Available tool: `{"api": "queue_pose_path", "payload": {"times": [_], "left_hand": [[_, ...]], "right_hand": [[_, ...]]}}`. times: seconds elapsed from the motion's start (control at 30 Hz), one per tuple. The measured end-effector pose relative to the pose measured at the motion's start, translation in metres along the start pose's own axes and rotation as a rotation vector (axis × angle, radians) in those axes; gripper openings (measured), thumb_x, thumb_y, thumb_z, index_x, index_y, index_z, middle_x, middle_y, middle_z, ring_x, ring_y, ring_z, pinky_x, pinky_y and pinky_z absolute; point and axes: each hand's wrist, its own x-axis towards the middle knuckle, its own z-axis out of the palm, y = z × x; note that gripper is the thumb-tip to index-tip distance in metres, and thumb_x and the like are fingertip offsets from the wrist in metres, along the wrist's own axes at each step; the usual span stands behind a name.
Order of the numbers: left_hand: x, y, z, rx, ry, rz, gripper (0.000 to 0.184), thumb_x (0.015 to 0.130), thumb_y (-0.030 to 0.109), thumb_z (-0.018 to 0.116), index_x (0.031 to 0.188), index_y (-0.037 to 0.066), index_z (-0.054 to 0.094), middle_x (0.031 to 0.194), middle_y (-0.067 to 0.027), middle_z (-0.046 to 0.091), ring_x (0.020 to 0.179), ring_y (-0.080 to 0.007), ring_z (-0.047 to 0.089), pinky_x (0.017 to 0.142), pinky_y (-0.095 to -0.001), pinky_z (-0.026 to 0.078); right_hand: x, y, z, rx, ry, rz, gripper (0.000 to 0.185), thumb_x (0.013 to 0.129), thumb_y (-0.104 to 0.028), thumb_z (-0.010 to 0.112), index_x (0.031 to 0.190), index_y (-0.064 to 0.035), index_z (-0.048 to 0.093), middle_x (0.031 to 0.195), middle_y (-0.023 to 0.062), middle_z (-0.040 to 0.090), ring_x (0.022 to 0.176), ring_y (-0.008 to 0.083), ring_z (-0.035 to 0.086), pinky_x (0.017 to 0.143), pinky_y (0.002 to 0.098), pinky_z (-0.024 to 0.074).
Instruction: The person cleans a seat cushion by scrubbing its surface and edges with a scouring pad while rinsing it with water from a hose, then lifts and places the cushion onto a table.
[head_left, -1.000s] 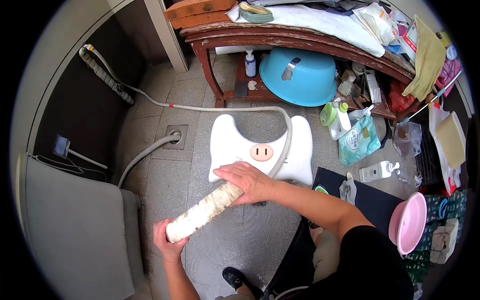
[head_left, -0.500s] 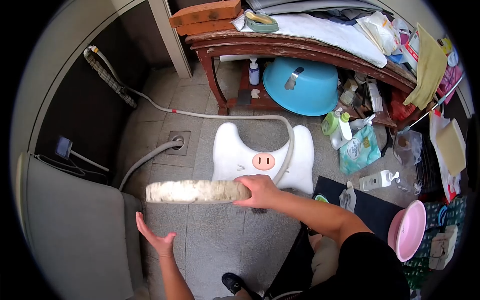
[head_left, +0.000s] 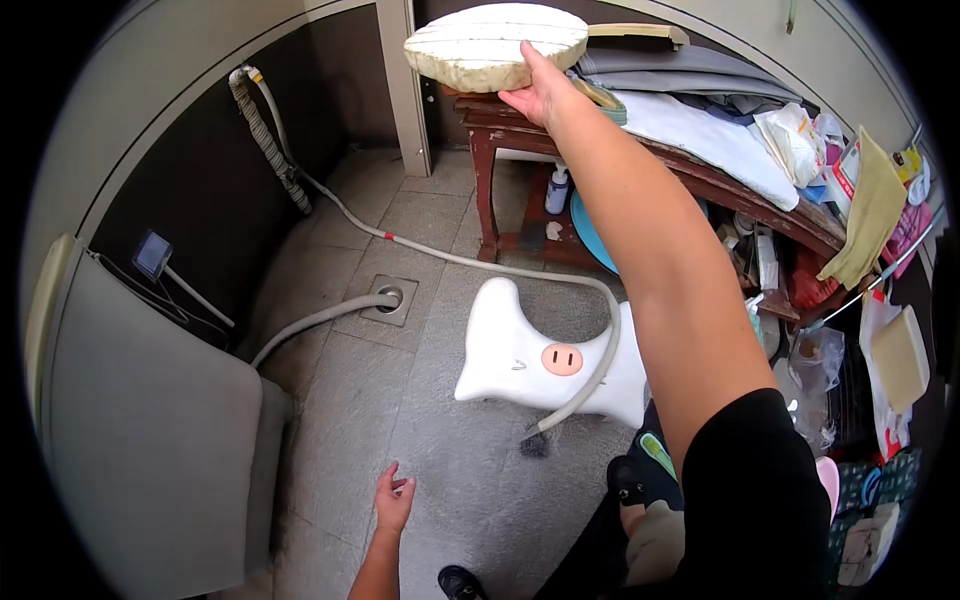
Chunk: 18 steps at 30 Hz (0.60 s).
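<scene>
My right hand [head_left: 543, 86] is stretched far forward and grips the near edge of a round, thick white slab [head_left: 490, 42] that looks like foam, with lines across its top and a stained rim. The slab is over the left end of a worn red-brown wooden table [head_left: 484, 185]; whether it rests there I cannot tell. Low over the floor, my left hand [head_left: 394, 502] is empty with its fingers apart. Ahead of it lies a white stool [head_left: 500, 345] with a pink pig snout. A grey hose [head_left: 600, 370] runs across the stool to the floor.
Another hose [head_left: 325, 322] enters a floor drain [head_left: 388, 300]. A grey-covered appliance [head_left: 150, 430] stands at left. Folded cloths [head_left: 680, 120] and bags [head_left: 790, 135] cover the table. Under it are a blue basin [head_left: 590, 235] and a pump bottle [head_left: 557, 188].
My right hand has carried the slab forward and up to the table's left end, where it now hides the bricks. My left hand has shifted right and lower in view. The view has turned left.
</scene>
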Motion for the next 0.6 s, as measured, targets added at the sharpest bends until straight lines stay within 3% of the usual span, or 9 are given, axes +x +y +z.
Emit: {"api": "queue_pose_path", "payload": {"times": [0.1, 0.17, 0.23, 0.3, 0.37, 0.43, 0.5, 0.57, 0.6], "left_hand": [[0.004, -0.015, -0.001, -0.094, -0.084, -0.048, 0.055, 0.087, 0.018, 0.070, 0.135, 0.002, 0.050, 0.130, -0.0143, 0.055, 0.101, -0.0190, 0.061, 0.080, -0.0317, 0.054], [0.000, -0.019, -0.001, -0.116, -0.153, -0.073, 0.051, 0.088, 0.019, 0.069, 0.133, 0.002, 0.052, 0.127, -0.0134, 0.059, 0.098, -0.0179, 0.062, 0.082, -0.0317, 0.053], [-0.003, -0.026, -0.003, -0.113, -0.167, -0.081, 0.049, 0.089, 0.019, 0.068, 0.132, 0.002, 0.053, 0.122, -0.0127, 0.061, 0.097, -0.0176, 0.063, 0.082, -0.0311, 0.053], [-0.009, -0.027, -0.005, -0.101, -0.177, -0.080, 0.047, 0.089, 0.019, 0.068, 0.131, 0.002, 0.054, 0.118, -0.0121, 0.064, 0.096, -0.0173, 0.063, 0.083, -0.0305, 0.052], [-0.015, -0.020, -0.012, -0.126, -0.095, -0.068, 0.033, 0.089, 0.020, 0.068, 0.116, 0.002, 0.065, 0.103, -0.0104, 0.070, 0.090, -0.0157, 0.066, 0.081, -0.0295, 0.052], [-0.013, -0.017, -0.026, 0.010, -0.076, -0.054, 0.027, 0.088, 0.023, 0.069, 0.105, 0.002, 0.068, 0.092, -0.0100, 0.071, 0.083, -0.0174, 0.067, 0.083, -0.0323, 0.051], [-0.024, -0.009, -0.045, 0.153, -0.066, -0.060, 0.024, 0.087, 0.026, 0.069, 0.093, 0.003, 0.071, 0.082, -0.0097, 0.072, 0.077, -0.0191, 0.068, 0.084, -0.0351, 0.051], [-0.037, 0.005, -0.071, 0.783, -0.051, 0.152, 0.029, 0.085, 0.034, 0.070, 0.077, 0.006, 0.069, 0.070, -0.0107, 0.069, 0.068, -0.0266, 0.066, 0.090, -0.0401, 0.048], [-0.046, -0.003, -0.084, 0.797, -0.054, 0.136, 0.029, 0.085, 0.034, 0.070, 0.077, 0.006, 0.069, 0.070, -0.0107, 0.069, 0.068, -0.0266, 0.066, 0.090, -0.0401, 0.048]], "right_hand": [[0.027, 0.003, -0.010, 0.065, -0.069, -0.059, 0.061, 0.096, -0.042, 0.057, 0.140, -0.0049, 0.036, 0.138, 0.0217, 0.046, 0.121, 0.0370, 0.054, 0.101, 0.0448, 0.0494], [0.026, 0.005, -0.020, 0.014, -0.064, -0.046, 0.067, 0.095, -0.042, 0.058, 0.142, -0.0011, 0.032, 0.137, 0.0241, 0.045, 0.117, 0.0392, 0.057, 0.090, 0.0440, 0.0563], [0.013, 0.002, -0.033, 0.079, -0.179, -0.081, 0.068, 0.096, -0.040, 0.058, 0.143, 0.0011, 0.030, 0.135, 0.0265, 0.046, 0.116, 0.0398, 0.058, 0.090, 0.0459, 0.0564], [-0.011, -0.001, -0.040, -0.230, 0.166, -0.066, 0.067, 0.096, -0.035, 0.059, 0.145, -0.0012, 0.029, 0.132, 0.0231, 0.050, 0.109, 0.0373, 0.062, 0.085, 0.0427, 0.0579], [-0.042, 0.009, -0.054, -0.592, 0.326, -0.060, 0.061, 0.095, -0.030, 0.061, 0.144, -0.0037, 0.035, 0.123, 0.0169, 0.058, 0.098, 0.0284, 0.066, 0.075, 0.0358, 0.0576], [-0.074, 0.021, -0.082, -0.574, 0.137, -0.017, 0.054, 0.093, -0.027, 0.063, 0.139, -0.0048, 0.044, 0.114, 0.0109, 0.064, 0.085, 0.0191, 0.067, 0.068, 0.0307, 0.0542], [-0.137, 0.039, -0.114, -0.790, -0.106, 0.040, 0.047, 0.093, -0.025, 0.063, 0.133, -0.0041, 0.051, 0.107, 0.0079, 0.067, 0.079, 0.0147, 0.067, 0.066, 0.0309, 0.0532], [-0.220, 0.057, -0.159, -1.186, -0.355, 0.022, 0.035, 0.090, -0.023, 0.063, 0.120, -0.0041, 0.062, 0.093, 0.0108, 0.071, 0.083, 0.0167, 0.068, 0.074, 0.0320, 0.0539], [-0.271, 0.050, -0.175, -1.507, -0.463, -0.011, 0.033, 0.087, -0.022, 0.066, 0.114, -0.0033, 0.066, 0.094, 0.0121, 0.072, 0.088, 0.0200, 0.069, 0.081, 0.0338, 0.0535]]}}
